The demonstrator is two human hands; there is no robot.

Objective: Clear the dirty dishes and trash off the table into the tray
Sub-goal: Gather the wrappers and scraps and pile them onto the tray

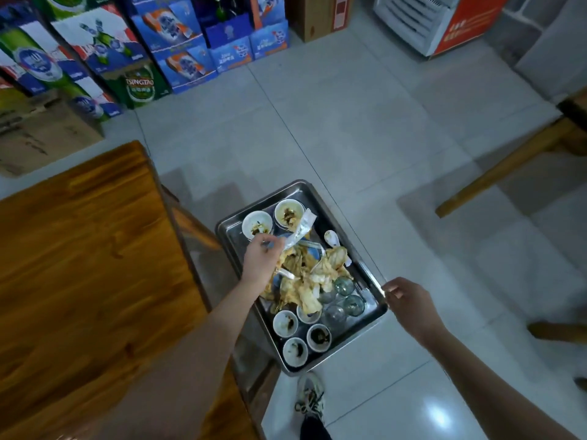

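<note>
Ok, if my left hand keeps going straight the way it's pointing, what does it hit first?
Probably the white bowl with dark leftovers, at the far end of the metal tray. The left hand points up and away toward it, though their heights are hard to judge.

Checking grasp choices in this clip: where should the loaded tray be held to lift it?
Hold the tray by its raised rim on both long sides. The right hand already pinches the right rim; the left hand should take the opposite one. Bowls crowd both ends, so balanced side holds seem safest.

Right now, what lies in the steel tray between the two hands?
In the head view, crumpled soiled napkins and clear drinking glasses lie between the left hand and right hand.
</note>
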